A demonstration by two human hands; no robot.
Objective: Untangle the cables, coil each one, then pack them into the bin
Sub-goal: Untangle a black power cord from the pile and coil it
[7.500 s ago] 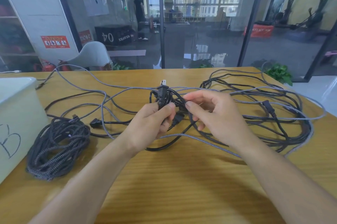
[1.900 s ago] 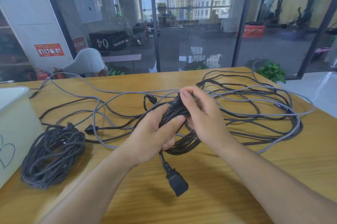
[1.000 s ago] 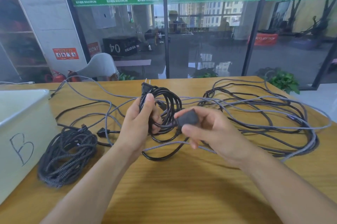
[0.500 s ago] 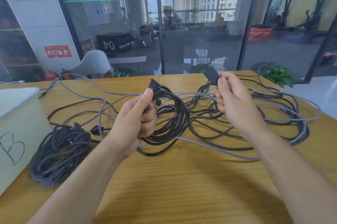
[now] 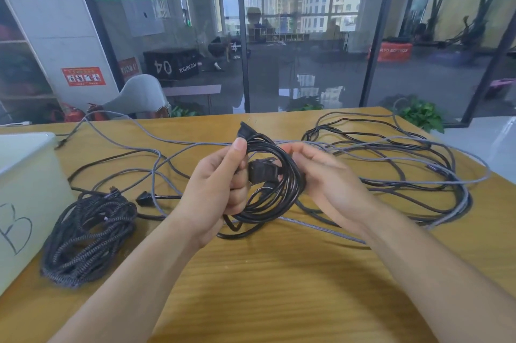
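My left hand (image 5: 220, 183) grips a coiled black power cable (image 5: 282, 192) held upright over the table's middle, one plug sticking up above my thumb. My right hand (image 5: 329, 180) holds the coil's right side, and the cable's black connector (image 5: 262, 171) lies across the middle of the loops between both hands. A tangle of black and grey cables (image 5: 391, 164) sprawls over the right half of the table. A coiled braided dark cable (image 5: 86, 233) lies at the left, beside the white bin (image 5: 30, 197) marked with a letter B.
The wooden table (image 5: 279, 287) has bare surface in front of my arms. Long grey cable strands (image 5: 156, 155) run across the far left part. A loose black plug (image 5: 143, 199) lies near the braided coil. Glass walls stand behind the table's far edge.
My right hand came back from the raised position at the right, bringing the connector end into the coil's middle. The left hand kept its grip on the coil.
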